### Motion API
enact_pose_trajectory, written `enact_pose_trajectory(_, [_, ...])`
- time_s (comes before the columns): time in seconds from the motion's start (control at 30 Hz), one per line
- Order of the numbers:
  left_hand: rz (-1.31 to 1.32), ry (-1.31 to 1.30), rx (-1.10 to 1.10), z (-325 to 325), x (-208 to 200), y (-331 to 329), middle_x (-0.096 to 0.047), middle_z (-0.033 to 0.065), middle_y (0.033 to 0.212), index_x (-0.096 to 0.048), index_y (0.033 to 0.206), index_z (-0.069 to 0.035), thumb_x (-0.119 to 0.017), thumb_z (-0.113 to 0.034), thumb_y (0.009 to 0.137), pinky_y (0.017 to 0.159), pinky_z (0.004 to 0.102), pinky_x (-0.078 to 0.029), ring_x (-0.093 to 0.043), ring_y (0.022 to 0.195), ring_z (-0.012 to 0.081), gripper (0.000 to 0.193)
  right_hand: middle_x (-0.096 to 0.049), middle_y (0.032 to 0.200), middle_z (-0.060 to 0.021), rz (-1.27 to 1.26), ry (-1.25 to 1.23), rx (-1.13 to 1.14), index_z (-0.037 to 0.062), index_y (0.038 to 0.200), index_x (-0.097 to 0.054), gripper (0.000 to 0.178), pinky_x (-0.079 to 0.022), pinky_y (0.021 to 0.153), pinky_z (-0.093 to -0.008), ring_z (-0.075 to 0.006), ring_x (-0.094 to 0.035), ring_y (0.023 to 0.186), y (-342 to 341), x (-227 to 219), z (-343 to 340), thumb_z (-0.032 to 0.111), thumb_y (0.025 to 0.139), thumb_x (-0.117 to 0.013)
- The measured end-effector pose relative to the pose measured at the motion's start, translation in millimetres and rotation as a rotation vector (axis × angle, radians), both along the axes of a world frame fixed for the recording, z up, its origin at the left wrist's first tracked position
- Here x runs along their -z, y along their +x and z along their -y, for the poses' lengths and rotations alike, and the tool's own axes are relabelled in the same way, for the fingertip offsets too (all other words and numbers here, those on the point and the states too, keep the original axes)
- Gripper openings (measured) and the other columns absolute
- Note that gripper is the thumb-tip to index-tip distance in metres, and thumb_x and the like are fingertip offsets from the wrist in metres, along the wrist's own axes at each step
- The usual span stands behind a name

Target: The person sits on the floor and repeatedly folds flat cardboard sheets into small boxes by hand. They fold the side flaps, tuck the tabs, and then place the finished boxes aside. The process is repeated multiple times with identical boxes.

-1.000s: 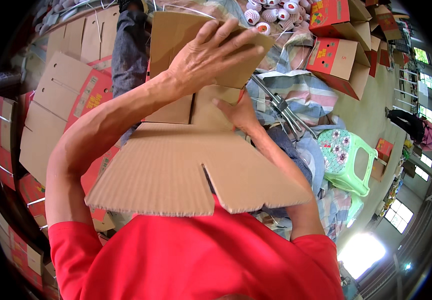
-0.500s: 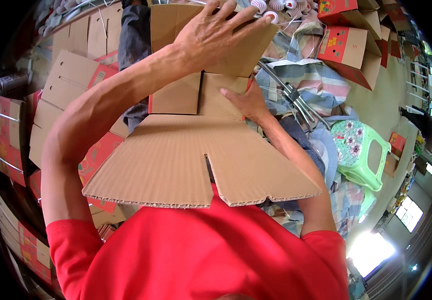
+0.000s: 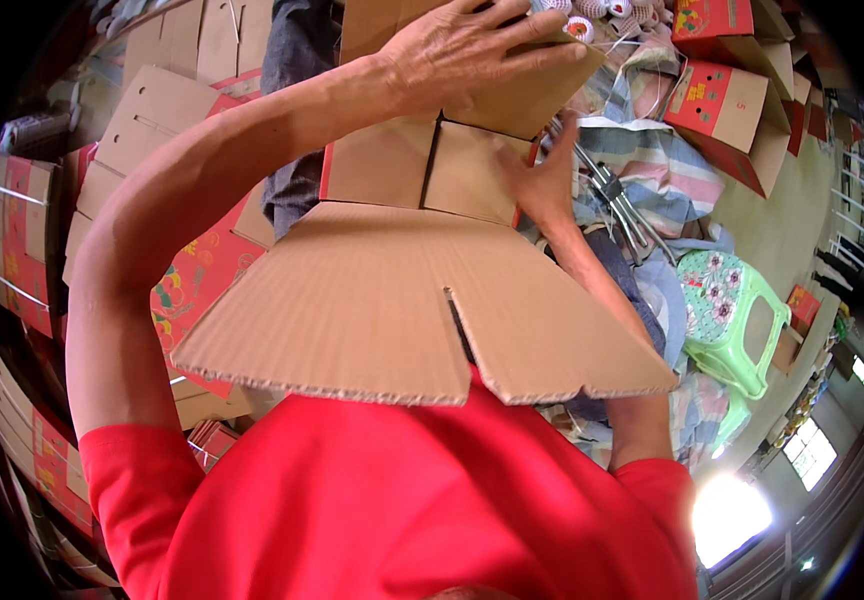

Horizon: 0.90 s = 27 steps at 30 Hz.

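Observation:
A cardboard box (image 3: 382, 160) stands in front of me, its plain brown inside showing and its edges red. The near flap (image 3: 322, 300), slotted in the middle, leans toward my red shirt. My left hand (image 3: 462, 60) lies across the far flap (image 3: 532, 95), fingers spread and reaching to its upper edge. At the box's right side is my right hand (image 3: 544, 180), thumb stretched over the inside and fingers extended upward outside the wall. Its thumb is smeared by motion.
Red and brown cartons (image 3: 142, 120) are stacked at left, with more boxes (image 3: 727, 115) at far right. A green plastic stool (image 3: 737, 310) stands at right beside striped cloth (image 3: 662, 170) and metal tubes (image 3: 617, 195). Pale round knitted-looking items (image 3: 617, 10) lie beyond the box.
In the picture the box has shifted right and slightly up, as has much of the surroundings. My right hand has moved outward along the box's right wall. My left hand stays on the far flap.

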<state>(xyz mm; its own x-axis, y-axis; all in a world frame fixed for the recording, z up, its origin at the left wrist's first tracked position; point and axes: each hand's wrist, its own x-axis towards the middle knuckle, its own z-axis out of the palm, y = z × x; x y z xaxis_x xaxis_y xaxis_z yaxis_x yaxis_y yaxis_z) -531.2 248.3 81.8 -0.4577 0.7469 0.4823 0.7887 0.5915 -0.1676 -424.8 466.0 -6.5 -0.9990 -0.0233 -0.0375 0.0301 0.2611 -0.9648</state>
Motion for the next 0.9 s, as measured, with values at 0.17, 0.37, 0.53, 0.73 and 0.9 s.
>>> enact_pose_trajectory(0.17, [-0.006, 0.003, 0.009, 6, -1, 6, -0.053, 0.0131, 0.14, -0.047, 0.157, -0.013, -0.069, -0.035, 0.088, 0.114, 0.0543, -0.037, -0.052, 0.124, 0.0317, 0.075, -0.056, 0.142, -0.0178, 0.145, -0.166, -0.136, -0.0016, 0.154, -0.034, 0.095, -0.053, 0.103, -0.0368, -0.0237, -0.059, 0.13, -53, -16, -7, 0.018, 0.081, -0.09])
enact_pose_trajectory(0.37, [0.239, 0.629, -0.238, 89, 29, 56, -0.051, 0.0117, 0.155, -0.036, 0.164, -0.008, -0.094, -0.028, 0.073, 0.123, 0.0523, -0.033, -0.046, 0.144, 0.0344, 0.11, -0.059, 0.138, -0.0169, -0.001, 0.222, -0.258, 0.0008, 0.143, -0.054, 0.078, -0.05, 0.108, -0.0429, -0.0304, -0.058, 0.131, -50, 0, -16, 0.024, 0.078, -0.091])
enact_pose_trajectory(0.53, [1.137, 0.902, -0.393, 122, 75, 95, -0.048, 0.022, 0.16, -0.021, 0.171, -0.008, -0.095, -0.02, 0.08, 0.115, 0.0484, -0.05, -0.052, 0.144, 0.0375, 0.118, -0.06, 0.137, -0.0183, 0.0, 0.346, -0.327, 0.0015, 0.14, -0.058, 0.076, -0.047, 0.111, -0.0446, -0.0324, -0.057, 0.132, -51, -4, -18, 0.026, 0.076, -0.091])
enact_pose_trajectory(0.73, [1.277, 0.668, -0.343, 128, 55, 53, -0.049, 0.0216, 0.159, -0.013, 0.173, -0.011, -0.095, -0.024, 0.077, 0.113, 0.0451, -0.051, -0.054, 0.145, 0.0314, 0.127, -0.06, 0.138, -0.0174, 0.115, 0.253, -0.301, 0.0003, 0.148, -0.048, 0.092, -0.049, 0.112, -0.0443, -0.0308, -0.06, 0.129, -54, -19, -20, 0.027, 0.074, -0.094])
enact_pose_trajectory(0.9, [0.773, 0.42, -0.215, 141, 83, 22, -0.038, 0.0222, 0.167, -0.011, 0.172, -0.005, -0.098, -0.027, 0.069, 0.126, 0.0435, -0.036, -0.038, 0.156, 0.0334, 0.136, -0.061, 0.135, -0.016, -0.049, 0.426, -0.268, 0.0006, 0.144, -0.051, 0.092, -0.051, 0.108, -0.0445, -0.0305, -0.064, 0.121, -64, -19, -22, 0.024, 0.069, -0.097])
